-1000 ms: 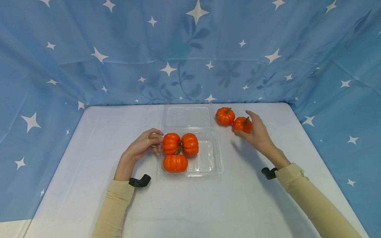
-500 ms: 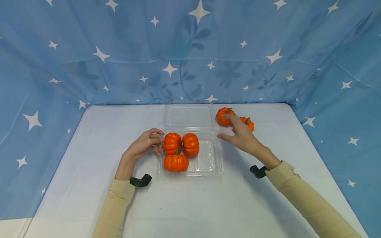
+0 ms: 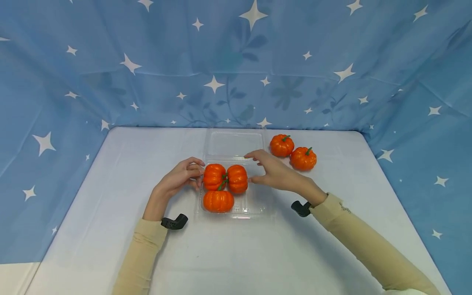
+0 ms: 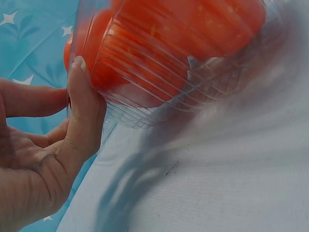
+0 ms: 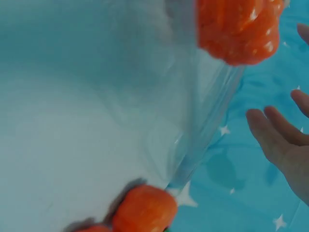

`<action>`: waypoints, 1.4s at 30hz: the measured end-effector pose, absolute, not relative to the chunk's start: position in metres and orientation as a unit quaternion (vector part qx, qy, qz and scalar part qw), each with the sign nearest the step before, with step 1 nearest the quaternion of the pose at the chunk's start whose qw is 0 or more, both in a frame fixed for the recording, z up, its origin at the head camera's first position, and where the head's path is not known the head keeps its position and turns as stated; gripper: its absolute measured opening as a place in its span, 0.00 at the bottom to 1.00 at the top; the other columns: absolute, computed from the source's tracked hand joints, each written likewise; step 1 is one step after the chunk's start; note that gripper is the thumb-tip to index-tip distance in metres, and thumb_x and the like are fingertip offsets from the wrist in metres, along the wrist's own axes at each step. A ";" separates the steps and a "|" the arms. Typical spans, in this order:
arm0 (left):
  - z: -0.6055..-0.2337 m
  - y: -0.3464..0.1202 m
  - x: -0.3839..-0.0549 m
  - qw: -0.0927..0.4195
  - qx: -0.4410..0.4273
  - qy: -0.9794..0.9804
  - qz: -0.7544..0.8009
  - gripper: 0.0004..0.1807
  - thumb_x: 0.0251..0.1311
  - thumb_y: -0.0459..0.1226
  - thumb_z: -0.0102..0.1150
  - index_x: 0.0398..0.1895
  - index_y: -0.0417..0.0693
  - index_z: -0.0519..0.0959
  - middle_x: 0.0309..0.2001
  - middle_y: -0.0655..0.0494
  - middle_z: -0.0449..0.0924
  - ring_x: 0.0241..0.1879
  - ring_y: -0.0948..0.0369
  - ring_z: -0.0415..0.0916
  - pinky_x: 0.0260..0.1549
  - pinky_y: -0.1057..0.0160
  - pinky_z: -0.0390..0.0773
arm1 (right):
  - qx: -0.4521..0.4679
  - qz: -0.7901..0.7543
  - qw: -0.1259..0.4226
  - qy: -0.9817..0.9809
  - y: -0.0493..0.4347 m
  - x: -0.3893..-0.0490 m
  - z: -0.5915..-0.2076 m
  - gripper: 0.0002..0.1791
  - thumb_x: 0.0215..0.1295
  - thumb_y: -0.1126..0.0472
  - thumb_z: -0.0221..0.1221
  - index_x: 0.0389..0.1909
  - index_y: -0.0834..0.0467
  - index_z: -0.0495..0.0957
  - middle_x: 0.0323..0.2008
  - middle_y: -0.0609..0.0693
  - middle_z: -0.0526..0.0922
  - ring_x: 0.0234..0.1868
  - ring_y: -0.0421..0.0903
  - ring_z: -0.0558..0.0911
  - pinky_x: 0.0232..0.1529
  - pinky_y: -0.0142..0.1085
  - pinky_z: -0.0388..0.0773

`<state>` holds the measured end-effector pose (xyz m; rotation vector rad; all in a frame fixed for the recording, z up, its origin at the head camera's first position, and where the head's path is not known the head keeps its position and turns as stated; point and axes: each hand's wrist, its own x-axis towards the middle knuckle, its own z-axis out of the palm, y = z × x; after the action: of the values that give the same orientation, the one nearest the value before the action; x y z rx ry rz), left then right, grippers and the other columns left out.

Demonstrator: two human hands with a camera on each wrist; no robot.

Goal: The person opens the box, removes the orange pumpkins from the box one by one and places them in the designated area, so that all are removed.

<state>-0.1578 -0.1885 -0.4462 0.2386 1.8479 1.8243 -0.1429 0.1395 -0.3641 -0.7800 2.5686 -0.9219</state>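
Three small orange pumpkins with green stems, a back-left one (image 3: 214,176), a back-right one (image 3: 237,179) and a front one (image 3: 218,201), sit in the left part of a clear plastic clamshell box (image 3: 259,200). My left hand (image 3: 180,176) is at the box's left side; the left wrist view has its thumb (image 4: 82,96) on the outer wall and fingers behind, pinching the edge. My right hand (image 3: 276,172) hovers over the box's right part, fingers spread and holding nothing, its thumb tip close to the back-right pumpkin. Its spread fingers (image 5: 263,133) show empty in the right wrist view.
The box's lid (image 3: 236,142) lies folded back behind it. Two more pumpkins, one at the back (image 3: 282,146) and one nearer (image 3: 303,159), rest on the white table (image 3: 228,250) right of the lid. A blue star-patterned curtain (image 3: 166,61) hangs behind.
My right hand has left the nearer loose pumpkin and moved left, past the other one, to over the box. That pumpkin stays on the table. My left hand has kept its place.
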 end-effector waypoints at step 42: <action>-0.447 -0.188 -0.158 0.266 0.090 0.683 0.674 0.19 0.74 0.31 0.50 0.62 0.30 0.62 0.29 0.50 0.76 0.23 0.59 0.77 0.25 0.64 0.84 | -0.279 -0.205 0.214 0.914 0.116 -0.141 -0.376 0.38 0.61 0.57 0.73 0.68 0.64 0.70 0.62 0.58 0.74 0.60 0.54 0.76 0.63 0.47 0.80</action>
<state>-0.1580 -0.1884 -0.4470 0.2431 1.8449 1.8216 -0.1407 0.1156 -0.3761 -0.7741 2.5352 -0.5676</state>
